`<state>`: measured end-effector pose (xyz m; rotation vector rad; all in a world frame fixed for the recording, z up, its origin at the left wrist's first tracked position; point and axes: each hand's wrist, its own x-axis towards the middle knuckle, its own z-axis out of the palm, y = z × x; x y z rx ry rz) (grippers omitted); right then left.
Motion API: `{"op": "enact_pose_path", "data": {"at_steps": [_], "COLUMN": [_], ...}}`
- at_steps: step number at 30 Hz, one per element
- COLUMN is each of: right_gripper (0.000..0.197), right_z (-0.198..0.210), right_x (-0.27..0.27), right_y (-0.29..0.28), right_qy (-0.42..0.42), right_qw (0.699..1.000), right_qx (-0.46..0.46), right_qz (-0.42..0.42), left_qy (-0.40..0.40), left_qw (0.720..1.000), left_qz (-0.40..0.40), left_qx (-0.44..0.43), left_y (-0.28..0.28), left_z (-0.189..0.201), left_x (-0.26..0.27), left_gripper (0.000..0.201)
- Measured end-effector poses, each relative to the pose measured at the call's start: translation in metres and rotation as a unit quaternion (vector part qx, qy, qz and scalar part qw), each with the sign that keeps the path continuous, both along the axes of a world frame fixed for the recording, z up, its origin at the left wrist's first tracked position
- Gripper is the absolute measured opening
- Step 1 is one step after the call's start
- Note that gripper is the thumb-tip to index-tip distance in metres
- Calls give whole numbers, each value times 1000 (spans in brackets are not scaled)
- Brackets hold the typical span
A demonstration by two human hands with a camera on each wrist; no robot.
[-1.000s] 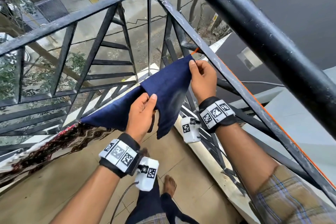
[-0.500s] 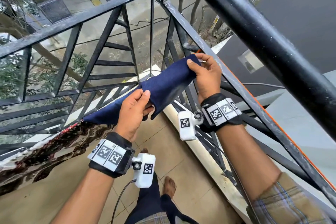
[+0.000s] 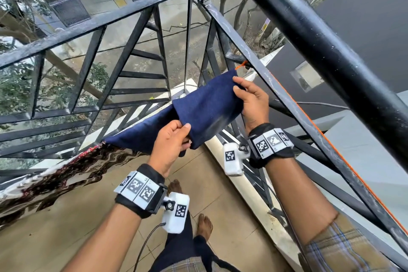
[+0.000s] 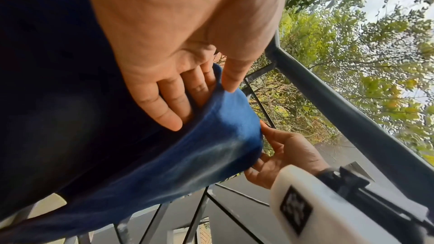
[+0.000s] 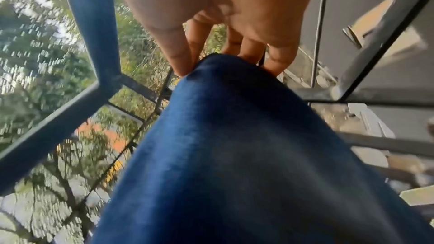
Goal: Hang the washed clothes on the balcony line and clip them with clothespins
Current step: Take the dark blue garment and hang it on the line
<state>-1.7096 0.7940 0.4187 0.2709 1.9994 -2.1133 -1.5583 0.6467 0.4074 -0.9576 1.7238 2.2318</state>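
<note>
Your left hand (image 3: 171,141) at 7 o'clock and right hand (image 3: 251,99) at 2 o'clock pinch the soft, limp navy blue cloth (image 3: 205,108), probably light; grip its top edge.

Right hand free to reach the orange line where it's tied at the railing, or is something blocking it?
Probably yes. The right hand pinches the top corner of the blue cloth just below the orange line, with only open air between them. But the hand is occupied, so it would carry the cloth along.
</note>
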Motion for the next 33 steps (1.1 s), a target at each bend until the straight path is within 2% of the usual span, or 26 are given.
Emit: {"op": "enact_pose_path", "data": {"at_steps": [4, 6, 8, 11, 14, 17, 19, 20, 22, 23, 24, 26, 27, 30, 33], "right_gripper": [9, 11, 9, 16, 23, 26, 31, 36, 42, 42, 38, 35, 36, 39, 33], "right_z": [1, 5, 12, 23, 24, 28, 36, 39, 42, 45, 51, 66, 74, 88, 86], "right_x": [-7, -11, -15, -12, -5, 3, 4, 2, -6, -12, -18, -28, -32, -40, -37], "right_y": [11, 15, 14, 8, 0, -10, -15, -16, -15, -13, -10, -5, -4, -6, -10], "right_qy": [-82, -133, -135, -124, -149, -125, -67, -29, 69, 107, 135, 164, 172, 187, 220], "right_qw": [996, 990, 989, 991, 967, 963, 980, 991, 996, 980, 952, 865, 825, 743, 664], "right_qx": [47, 39, 32, -58, -180, -226, -184, -130, 51, 162, 271, 465, 526, 612, 670], "right_qz": [0, 35, 47, -11, -100, -81, -40, -18, 18, 32, 52, 93, 116, 196, 248], "left_qy": [23, 34, 38, 52, 70, 80, 74, 70, 65, 64, 64, 62, 56, 26, -15], "left_qw": [999, 999, 998, 997, 996, 994, 994, 994, 993, 993, 994, 995, 996, 998, 999], "left_qz": [32, 39, 40, 40, 44, 55, 66, 74, 88, 90, 87, 72, 66, 41, 3], "left_qx": [3, 12, 22, 35, 43, 49, 47, 43, 31, 26, 20, 5, -4, -30, -52], "left_y": [-1, -3, -5, -8, -11, -13, -16, -18, -23, -25, -26, -24, -21, -13, -8], "left_z": [10, 15, 18, 20, 21, 24, 22, 23, 23, 23, 25, 29, 29, 19, 6], "left_x": [-1, -2, -3, -3, -3, -7, -12, -15, -20, -23, -25, -32, -34, -40, -37], "left_gripper": [13, 13, 15, 11, 13, 14, 9, 7, 7, 7, 7, 4, 8, 16, 21]}}
